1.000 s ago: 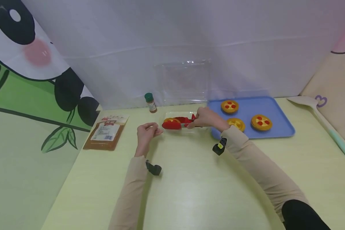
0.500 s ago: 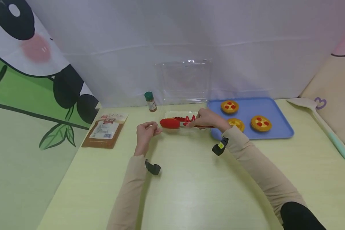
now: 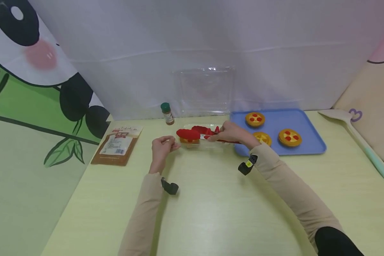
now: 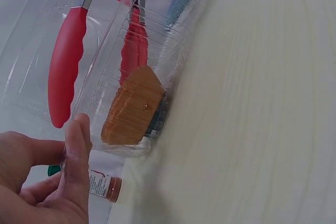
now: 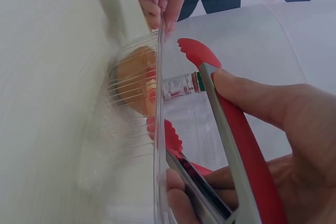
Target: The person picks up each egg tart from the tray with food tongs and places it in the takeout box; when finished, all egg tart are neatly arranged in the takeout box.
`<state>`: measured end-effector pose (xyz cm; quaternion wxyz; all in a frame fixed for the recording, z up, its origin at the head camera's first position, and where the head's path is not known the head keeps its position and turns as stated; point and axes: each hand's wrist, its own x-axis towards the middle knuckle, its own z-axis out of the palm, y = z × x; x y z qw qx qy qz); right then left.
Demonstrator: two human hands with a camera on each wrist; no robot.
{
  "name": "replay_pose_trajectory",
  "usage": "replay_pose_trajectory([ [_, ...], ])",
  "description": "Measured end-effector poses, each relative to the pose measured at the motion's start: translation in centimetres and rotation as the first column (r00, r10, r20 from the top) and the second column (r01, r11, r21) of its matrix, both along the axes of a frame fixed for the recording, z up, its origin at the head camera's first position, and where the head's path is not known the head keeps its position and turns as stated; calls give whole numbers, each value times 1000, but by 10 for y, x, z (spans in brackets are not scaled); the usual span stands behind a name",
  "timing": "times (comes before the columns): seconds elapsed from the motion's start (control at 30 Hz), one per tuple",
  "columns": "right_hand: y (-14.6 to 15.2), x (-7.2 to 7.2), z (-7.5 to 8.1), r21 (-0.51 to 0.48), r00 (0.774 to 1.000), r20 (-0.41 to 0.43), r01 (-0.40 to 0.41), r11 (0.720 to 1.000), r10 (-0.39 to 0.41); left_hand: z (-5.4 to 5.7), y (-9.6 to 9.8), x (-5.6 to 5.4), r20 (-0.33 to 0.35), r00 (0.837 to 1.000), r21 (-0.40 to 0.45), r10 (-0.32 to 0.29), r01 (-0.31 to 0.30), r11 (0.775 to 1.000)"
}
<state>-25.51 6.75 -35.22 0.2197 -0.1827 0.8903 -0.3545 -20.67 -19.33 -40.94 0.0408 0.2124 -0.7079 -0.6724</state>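
In the head view my left hand (image 3: 161,147) is at the left end of a clear plastic clamshell box (image 3: 208,145). Its thumb and fingers pinch the box's rim in the left wrist view. My right hand (image 3: 231,132) grips red-tipped metal tongs (image 3: 188,134) over the box. The tongs' arms are spread, one tip above the rim and the other down inside the box (image 4: 131,56). An egg tart with red bits (image 3: 190,141) sits at the left end inside the box, its brown crust (image 4: 134,106) showing through the clear wall. Nothing is between the tongs' tips.
A blue tray (image 3: 302,124) with several tarts stands right of the box. Behind the box is its raised lid (image 3: 208,90). A green-capped spice bottle (image 3: 168,113) and brown packet (image 3: 116,145) are on the left, a long-handled spatula (image 3: 358,135) far right.
The tongs have opened and their near arm has risen off the tart, which stays in the box. My left hand keeps its place at the rim.
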Motion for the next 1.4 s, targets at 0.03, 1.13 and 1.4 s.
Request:
replay_pose_trajectory([
  [0.03,2,0,0,-5,1000,-6,2,1000,-2,0,0,0,5,1000,-2,0,0,1000],
  [1.13,93,47,1,-100,995,-60,73,992,-79,-2,-1,0,15,1000,7,-6,5,1000],
  [1.4,117,55,-4,-122,989,-90,102,987,-113,-1,-2,-1,-26,1000,20,-15,15,1000],
])
